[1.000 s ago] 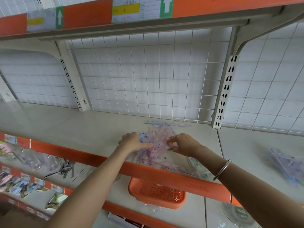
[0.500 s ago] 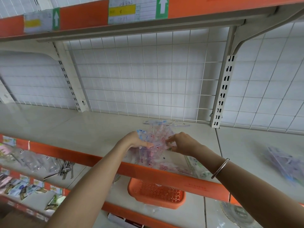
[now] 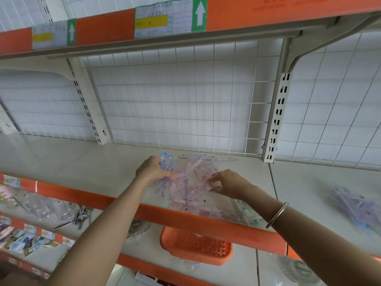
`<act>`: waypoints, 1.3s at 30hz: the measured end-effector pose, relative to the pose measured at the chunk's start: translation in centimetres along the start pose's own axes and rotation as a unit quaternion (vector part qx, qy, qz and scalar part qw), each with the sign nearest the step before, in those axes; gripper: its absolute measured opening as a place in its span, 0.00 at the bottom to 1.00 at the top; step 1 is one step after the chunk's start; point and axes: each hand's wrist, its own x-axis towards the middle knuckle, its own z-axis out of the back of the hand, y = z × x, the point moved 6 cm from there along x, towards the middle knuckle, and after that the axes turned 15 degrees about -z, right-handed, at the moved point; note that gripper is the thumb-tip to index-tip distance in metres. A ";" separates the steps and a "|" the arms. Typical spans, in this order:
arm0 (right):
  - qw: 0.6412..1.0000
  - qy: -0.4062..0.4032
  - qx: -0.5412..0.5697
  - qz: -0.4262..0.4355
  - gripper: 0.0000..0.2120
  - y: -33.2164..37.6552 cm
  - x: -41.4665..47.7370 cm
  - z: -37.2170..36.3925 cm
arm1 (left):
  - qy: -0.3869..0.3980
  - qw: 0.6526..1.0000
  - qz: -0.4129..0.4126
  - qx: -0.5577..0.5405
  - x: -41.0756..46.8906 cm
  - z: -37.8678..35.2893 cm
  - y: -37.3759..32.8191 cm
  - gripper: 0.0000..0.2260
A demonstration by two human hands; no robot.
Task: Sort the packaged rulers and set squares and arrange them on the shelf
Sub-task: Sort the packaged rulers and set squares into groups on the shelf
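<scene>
A loose pile of clear-packaged rulers and set squares [image 3: 190, 183], printed pink and blue, lies on the cream shelf [image 3: 82, 162] near its orange front edge. My left hand [image 3: 153, 169] grips the pile's left side, thumb on top of the packets. My right hand [image 3: 227, 183] pinches a packet at the pile's right edge with its fingertips. Several more packets [image 3: 218, 213] lie flat at the shelf's front lip. A second blurred heap of packets [image 3: 354, 205] sits on the adjoining shelf board to the right.
A white wire grid [image 3: 181, 96] backs the shelf, with slotted uprights [image 3: 277, 118] either side. An orange perforated basket [image 3: 195, 245] stands on the lower shelf under my hands. Scissors and packaged goods [image 3: 78, 217] lie lower left. An orange shelf with price labels [image 3: 171, 17] hangs overhead.
Both hands stay on the pile; the right hand has slid a little right and down along its edge. The camera has tilted slightly.
</scene>
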 end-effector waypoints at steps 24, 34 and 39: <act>0.997 -0.077 0.016 -0.018 0.27 1.9 0.2 1.9 | -0.066 0.994 0.002 -0.085 -0.8 0.6 -0.6 0.30; 0.999 0.035 -0.025 0.017 0.19 4.0 1.8 -0.2 | -0.091 0.988 0.020 -0.121 -1.1 0.1 2.1 0.23; 0.998 0.033 -0.041 0.042 0.19 4.4 2.0 0.2 | -0.145 0.984 0.046 -0.095 -1.1 1.1 2.7 0.23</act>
